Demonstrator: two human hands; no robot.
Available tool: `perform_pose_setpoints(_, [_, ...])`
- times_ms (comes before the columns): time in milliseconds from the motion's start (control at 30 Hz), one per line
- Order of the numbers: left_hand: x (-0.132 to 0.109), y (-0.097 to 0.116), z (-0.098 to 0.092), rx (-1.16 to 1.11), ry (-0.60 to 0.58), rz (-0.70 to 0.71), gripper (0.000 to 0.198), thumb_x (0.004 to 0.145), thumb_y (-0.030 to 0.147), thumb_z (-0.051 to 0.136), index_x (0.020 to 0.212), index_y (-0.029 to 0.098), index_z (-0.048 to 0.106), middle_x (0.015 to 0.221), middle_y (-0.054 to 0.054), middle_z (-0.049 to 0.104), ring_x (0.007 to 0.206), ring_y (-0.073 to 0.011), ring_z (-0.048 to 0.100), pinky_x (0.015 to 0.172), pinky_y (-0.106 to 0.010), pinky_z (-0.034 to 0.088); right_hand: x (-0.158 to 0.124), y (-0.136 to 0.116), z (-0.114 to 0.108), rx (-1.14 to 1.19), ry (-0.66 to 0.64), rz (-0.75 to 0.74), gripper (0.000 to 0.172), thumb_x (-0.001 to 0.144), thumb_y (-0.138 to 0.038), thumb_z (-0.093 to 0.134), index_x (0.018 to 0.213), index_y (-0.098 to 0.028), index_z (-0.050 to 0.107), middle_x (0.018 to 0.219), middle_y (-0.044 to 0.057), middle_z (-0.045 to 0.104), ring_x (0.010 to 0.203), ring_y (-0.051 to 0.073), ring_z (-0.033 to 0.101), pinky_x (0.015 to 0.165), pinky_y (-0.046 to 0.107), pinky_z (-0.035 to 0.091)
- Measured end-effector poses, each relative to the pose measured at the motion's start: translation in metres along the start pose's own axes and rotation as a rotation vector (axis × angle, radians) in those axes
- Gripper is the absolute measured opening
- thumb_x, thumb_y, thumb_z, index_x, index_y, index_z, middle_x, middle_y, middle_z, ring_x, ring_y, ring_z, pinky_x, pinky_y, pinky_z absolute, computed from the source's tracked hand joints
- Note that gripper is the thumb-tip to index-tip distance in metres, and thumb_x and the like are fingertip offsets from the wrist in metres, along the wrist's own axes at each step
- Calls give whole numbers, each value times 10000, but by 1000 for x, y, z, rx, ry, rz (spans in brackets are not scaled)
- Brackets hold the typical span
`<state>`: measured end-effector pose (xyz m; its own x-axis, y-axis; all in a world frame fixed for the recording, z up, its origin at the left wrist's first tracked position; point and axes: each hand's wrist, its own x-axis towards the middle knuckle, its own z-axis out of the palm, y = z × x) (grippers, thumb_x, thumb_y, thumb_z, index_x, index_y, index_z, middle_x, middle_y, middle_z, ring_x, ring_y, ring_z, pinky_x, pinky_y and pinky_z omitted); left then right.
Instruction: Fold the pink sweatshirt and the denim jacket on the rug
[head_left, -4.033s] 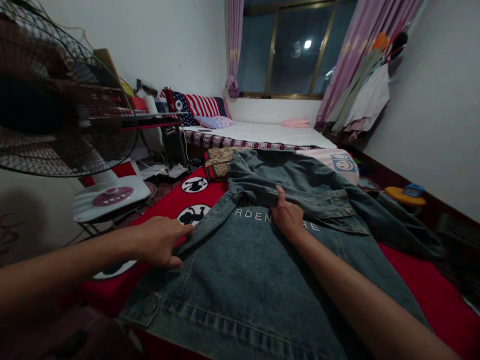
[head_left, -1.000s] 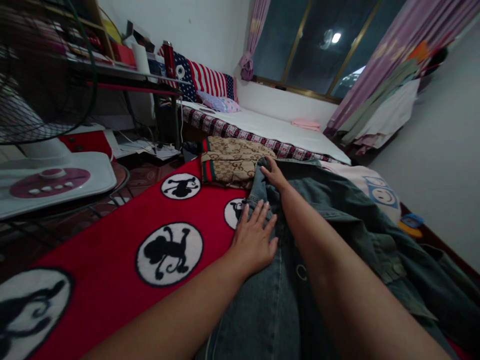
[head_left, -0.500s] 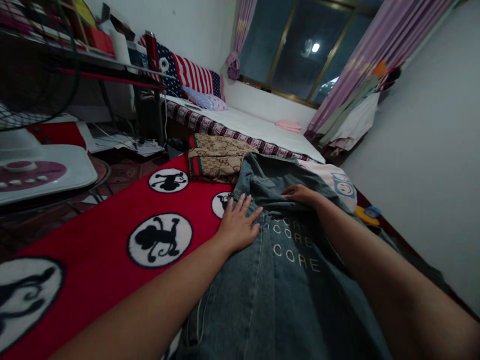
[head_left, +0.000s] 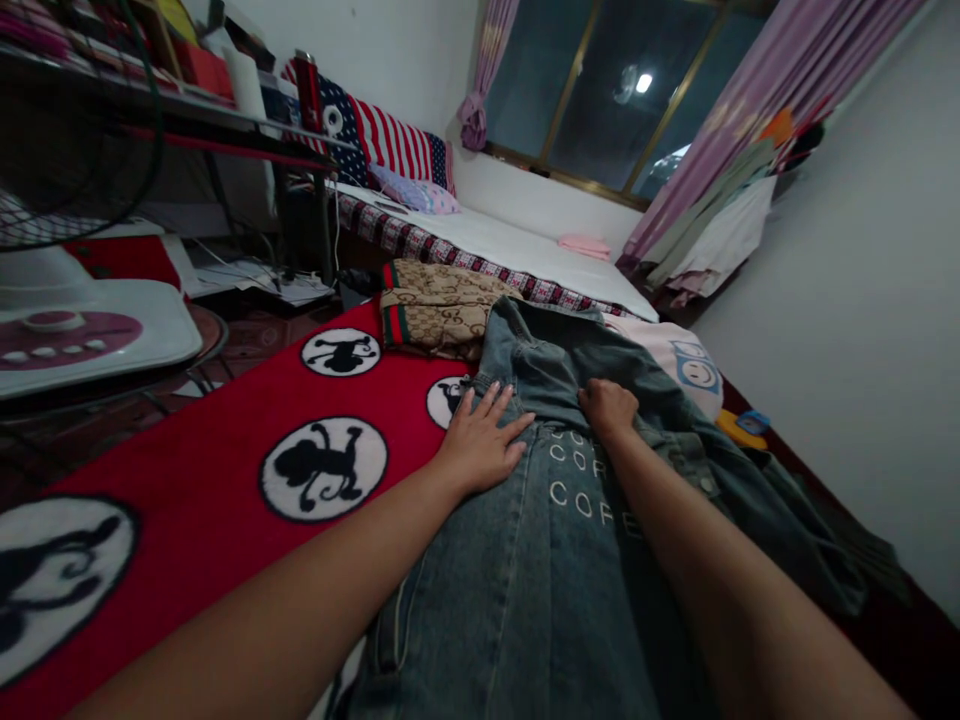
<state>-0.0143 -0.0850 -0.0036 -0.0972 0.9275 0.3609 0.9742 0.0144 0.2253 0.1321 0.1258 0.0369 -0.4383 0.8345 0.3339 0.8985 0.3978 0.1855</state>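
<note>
A blue denim jacket (head_left: 525,570) with pale "CORE" lettering lies spread over a red blanket (head_left: 210,470) with monkey figures in white circles. My left hand (head_left: 486,437) rests flat on the jacket's left edge near the collar, fingers apart. To its right, my right hand (head_left: 609,408) is closed on the jacket's cloth just above the lettering; its fingertips are hidden. One sleeve reaches out to the right beyond my right forearm.
Past the collar lies a folded tan patterned garment (head_left: 442,310). A pink garment with a smiley print (head_left: 671,355) and a yellow item (head_left: 739,430) lie near the right wall. A fan (head_left: 90,325) stands at left, and a second bed (head_left: 517,245) by the window.
My right hand has closed from a loose, bent-finger pose into a fist on the cloth, with the wrist turned. More of the right sleeve shows spread outward. My left hand stays on the jacket.
</note>
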Motion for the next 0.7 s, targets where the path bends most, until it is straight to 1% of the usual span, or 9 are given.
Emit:
perform_pose_setpoints(100, [1,0,-3,14,-54,-16,505,951,476,386,1442,359,417,1594,-54,223,1478,-289,122,1157,-566,88,-4,-7,1,-6,-1,-10,330,883,-307,464,1006,-105,695,1035,204,676,962,314,631,793,397,447])
perform_pose_setpoints(167, [2,0,-5,25,-87,-24,514,956,479,371,1454,356,395,1600,-54,200,1481,-289,106,1157,-565,77,-13,-9,-9,50,112,-73,322,844,-247,509,1093,-99,650,1110,206,643,1039,333,584,868,438,423])
perform_pose_setpoints(200, [2,0,-6,29,-101,-25,517,959,484,360,1459,354,386,1602,-54,191,1481,-289,100,1157,-564,72,-21,-10,-14,108,189,-140,344,820,-205,524,1134,-106,623,1152,198,625,1076,331,559,905,449,407])
perform_pose_setpoints(267, [2,1,-8,37,-118,-22,523,965,498,331,1467,355,371,1605,-51,179,1482,-290,92,1158,-561,59,-47,-15,-27,265,299,-351,391,782,-125,523,1166,-136,592,1212,165,599,1126,306,524,964,446,383])
perform_pose_setpoints(333, [2,1,-9,47,-125,-24,530,969,509,310,1473,355,358,1607,-50,173,1483,-288,84,1159,-555,53,-84,-19,-41,412,304,-621,402,762,-74,493,1137,-174,594,1233,124,595,1149,273,514,1006,441,368])
perform_pose_setpoints(433, [2,2,-11,57,-137,-39,533,969,508,312,1478,353,347,1608,-48,175,1483,-282,88,1161,-545,57,-146,-21,-63,559,165,-989,449,753,-57,447,1151,-218,579,1273,86,584,1193,241,506,1059,461,337])
perform_pose_setpoints(500, [3,3,-12,60,-147,-45,532,970,500,313,1481,354,341,1609,-43,174,1484,-278,90,1161,-544,55,-184,-19,-79,625,26,-1166,506,753,-93,456,1238,-217,535,1339,92,550,1260,235,476,1108,479,284])
perform_pose_setpoints(600, [4,3,-12,66,-152,-43,531,973,494,303,1484,354,333,1610,-41,166,1485,-277,79,1160,-547,46,-224,-18,-98,658,-149,-1327,632,754,-183,498,1382,-195,430,1454,109,460,1374,239,372,1168,491,164])
perform_pose_setpoints(700, [3,3,-10,71,-157,-42,534,973,498,295,1486,351,329,1611,-55,158,1484,-284,75,1157,-554,47,-248,-23,-105,659,-241,-1380,717,768,-205,502,1465,-204,335,1538,97,348,1436,224,273,1186,481,80])
